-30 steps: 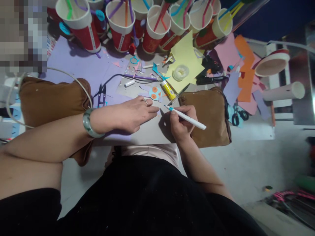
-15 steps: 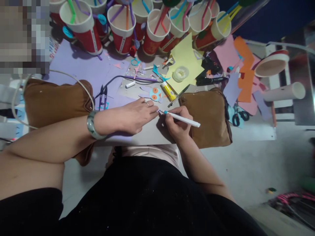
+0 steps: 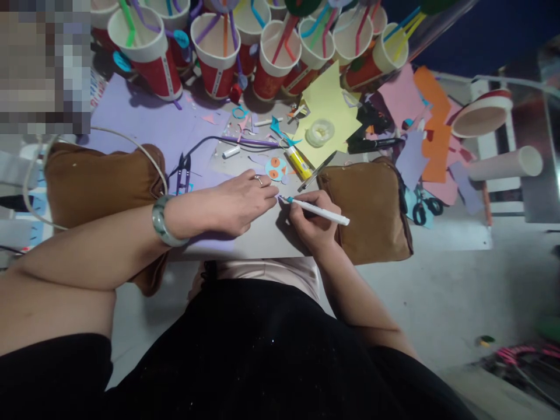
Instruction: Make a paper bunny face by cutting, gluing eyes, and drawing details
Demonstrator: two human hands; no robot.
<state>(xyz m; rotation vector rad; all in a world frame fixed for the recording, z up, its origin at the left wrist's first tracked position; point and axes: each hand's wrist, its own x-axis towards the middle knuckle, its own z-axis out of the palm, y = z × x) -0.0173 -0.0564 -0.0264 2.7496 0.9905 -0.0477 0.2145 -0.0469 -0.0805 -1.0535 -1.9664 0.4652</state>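
Note:
My right hand [image 3: 312, 224] grips a white felt-tip pen [image 3: 324, 211] with a teal collar, its tip pointing left. Fingers closed together, my left hand [image 3: 238, 204] pinches a tiny purple paper piece [image 3: 279, 197], mostly hidden beneath the fingertips. Pen tip and paper meet or nearly meet; I cannot tell which. Just beyond the fingers lies a light-blue paper cutout [image 3: 276, 169] with orange round shapes. A yellow glue stick [image 3: 299, 163] rests beside it, and a white pen cap [image 3: 231, 151] lies farther left.
Red-and-white paper cups [image 3: 144, 55] with coloured straws line the far side. Brown cushions [image 3: 365, 213] flank the work area. Thread snips [image 3: 184, 173] lie left, black-handled scissors [image 3: 426, 209] right. A tape roll [image 3: 319, 133] sits on yellow paper [image 3: 326, 87].
Both hands have shifted slightly left, the pen moving along with the right one. My left hand covers a bit more of the area near the blue cutout.

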